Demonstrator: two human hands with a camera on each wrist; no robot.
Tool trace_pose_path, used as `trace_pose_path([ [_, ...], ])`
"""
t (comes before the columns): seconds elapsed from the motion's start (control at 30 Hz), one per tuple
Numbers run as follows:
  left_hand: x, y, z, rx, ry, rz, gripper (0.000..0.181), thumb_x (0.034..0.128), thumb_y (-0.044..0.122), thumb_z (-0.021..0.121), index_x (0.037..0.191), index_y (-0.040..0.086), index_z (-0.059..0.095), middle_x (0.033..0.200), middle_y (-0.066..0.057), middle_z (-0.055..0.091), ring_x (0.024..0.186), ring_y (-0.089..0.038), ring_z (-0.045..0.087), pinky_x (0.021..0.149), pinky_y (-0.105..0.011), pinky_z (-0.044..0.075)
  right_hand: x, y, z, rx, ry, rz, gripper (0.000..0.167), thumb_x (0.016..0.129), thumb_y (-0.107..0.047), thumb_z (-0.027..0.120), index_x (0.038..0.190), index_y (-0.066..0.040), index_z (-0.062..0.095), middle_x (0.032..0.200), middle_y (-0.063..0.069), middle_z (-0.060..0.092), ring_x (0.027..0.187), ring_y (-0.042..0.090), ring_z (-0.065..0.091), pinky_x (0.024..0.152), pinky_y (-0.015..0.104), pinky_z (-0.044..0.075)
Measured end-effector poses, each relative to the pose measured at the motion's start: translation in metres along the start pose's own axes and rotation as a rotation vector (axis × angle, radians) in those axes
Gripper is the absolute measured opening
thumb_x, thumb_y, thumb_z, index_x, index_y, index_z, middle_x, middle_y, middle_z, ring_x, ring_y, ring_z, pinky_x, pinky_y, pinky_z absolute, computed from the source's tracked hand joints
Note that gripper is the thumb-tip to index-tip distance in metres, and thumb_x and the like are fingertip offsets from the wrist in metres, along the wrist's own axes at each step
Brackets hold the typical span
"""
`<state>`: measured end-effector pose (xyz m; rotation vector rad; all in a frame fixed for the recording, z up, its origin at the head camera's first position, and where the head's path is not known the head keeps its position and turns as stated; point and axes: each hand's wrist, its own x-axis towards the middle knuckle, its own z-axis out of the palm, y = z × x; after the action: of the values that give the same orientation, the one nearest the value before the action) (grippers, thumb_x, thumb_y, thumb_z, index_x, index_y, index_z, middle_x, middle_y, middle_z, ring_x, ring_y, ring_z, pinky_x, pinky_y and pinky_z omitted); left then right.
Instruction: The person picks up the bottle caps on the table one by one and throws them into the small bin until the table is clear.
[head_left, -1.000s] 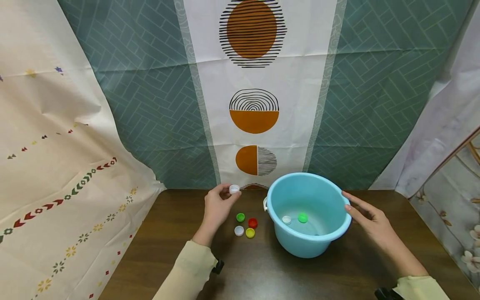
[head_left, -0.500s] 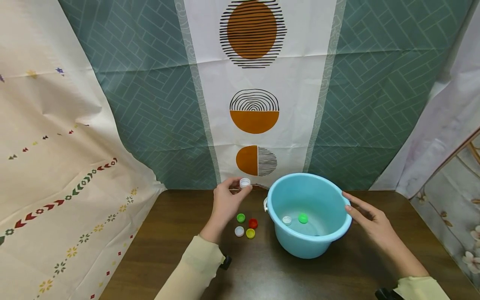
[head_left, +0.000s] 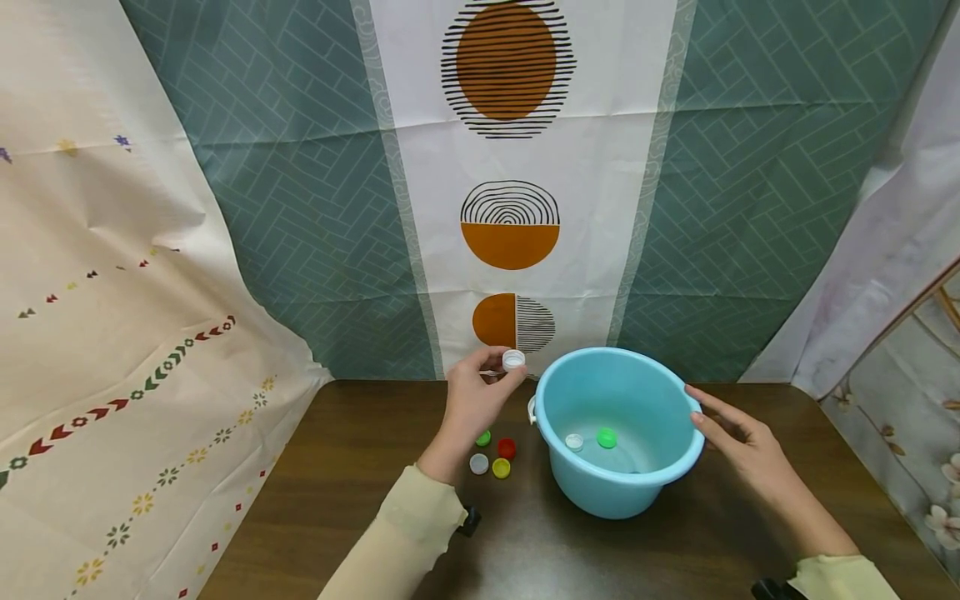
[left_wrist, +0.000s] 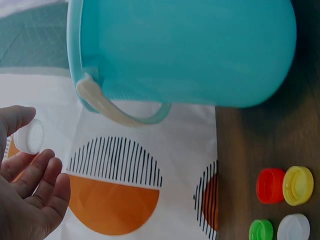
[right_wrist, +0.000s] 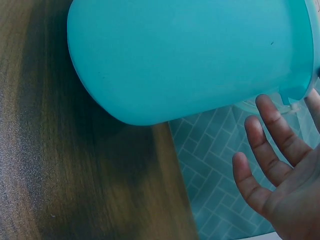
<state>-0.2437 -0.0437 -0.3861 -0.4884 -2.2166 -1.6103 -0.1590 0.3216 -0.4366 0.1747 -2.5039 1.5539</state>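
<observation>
We find the held white cap (head_left: 513,360) raised above the table, outside the bucket, at 10 o'clock from the bucket's centre in the head view. The left hand (head_left: 474,402) pinches it between thumb and forefinger; in the left wrist view, we see the other fingers bent beneath it. We record the light-blue bucket (head_left: 602,497) standing upright, its white handle (head_left: 532,409) hinged at 9 o'clock on the rim. Inside, on the floor, lie a white cap in the bucket (head_left: 573,442) and, at its 3 o'clock, a bright green cap (head_left: 607,437).

The right hand (head_left: 741,440) is at 3 o'clock from the bucket, its extended fingers touching the rim without curling round it.

At 9 o'clock from the bucket, we count four loose caps: a green cap (head_left: 483,437) at 11 within the cluster, partly hidden by the left wrist, a red cap (head_left: 507,448) at 2, a yellow cap (head_left: 501,468) at 5 and a white cap on the table (head_left: 479,464) at 8.

All rest on a dark wooden table (head_left: 337,467). At 12 o'clock hangs a green-and-white cloth (head_left: 300,208); at 9 o'clock, a cream patterned cloth (head_left: 97,333).
</observation>
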Motion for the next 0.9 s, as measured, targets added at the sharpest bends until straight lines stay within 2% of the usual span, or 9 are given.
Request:
trace_pose_path([
  [0.37, -0.001, 0.019, 0.018, -0.032, -0.062, -0.003, 0.031, 0.0851, 0.027, 0.078, 0.111, 0.013, 0.07, 0.097, 0.004, 0.068, 0.085, -0.013, 0.063, 0.074, -0.028, 0.056, 0.0, 0.001, 0.001, 0.001, -0.001, 0.011, 0.048, 0.101, -0.031, 0.055, 0.148, -0.022, 0.046, 0.128, 0.008, 0.06, 0.1, 0.006, 0.063, 0.075, 0.026, 0.056],
  [0.6, -0.003, 0.027, 0.03, -0.076, -0.093, 0.002, 0.03, 0.0852, 0.03, 0.078, 0.111, 0.017, 0.07, 0.095, 0.009, 0.066, 0.085, -0.014, 0.064, 0.072, -0.029, 0.056, 0.0, 0.0, 0.0, 0.01, -0.003, 0.002, 0.048, 0.101, -0.029, 0.055, 0.148, -0.022, 0.046, 0.13, 0.003, 0.06, 0.101, 0.006, 0.063, 0.076, 0.028, 0.056],
  [0.77, -0.006, 0.033, 0.039, -0.075, -0.102, 0.03, 0.029, 0.085, 0.031, 0.078, 0.11, 0.018, 0.071, 0.096, 0.011, 0.066, 0.091, -0.017, 0.063, 0.076, -0.037, 0.055, 0.0, 0.0, 0.0, 0.014, 0.003, 0.003, 0.048, 0.101, -0.029, 0.055, 0.147, -0.021, 0.046, 0.125, 0.001, 0.062, 0.1, 0.006, 0.064, 0.076, 0.03, 0.057],
  [0.9, -0.007, 0.036, 0.046, -0.094, -0.103, 0.039, 0.027, 0.084, 0.03, 0.079, 0.108, 0.019, 0.071, 0.095, 0.013, 0.067, 0.092, -0.017, 0.063, 0.078, -0.043, 0.054, -0.001, 0.0, 0.0, 0.043, 0.0, -0.008, 0.048, 0.101, -0.026, 0.055, 0.148, -0.019, 0.046, 0.131, -0.002, 0.059, 0.101, 0.005, 0.064, 0.075, 0.027, 0.056],
])
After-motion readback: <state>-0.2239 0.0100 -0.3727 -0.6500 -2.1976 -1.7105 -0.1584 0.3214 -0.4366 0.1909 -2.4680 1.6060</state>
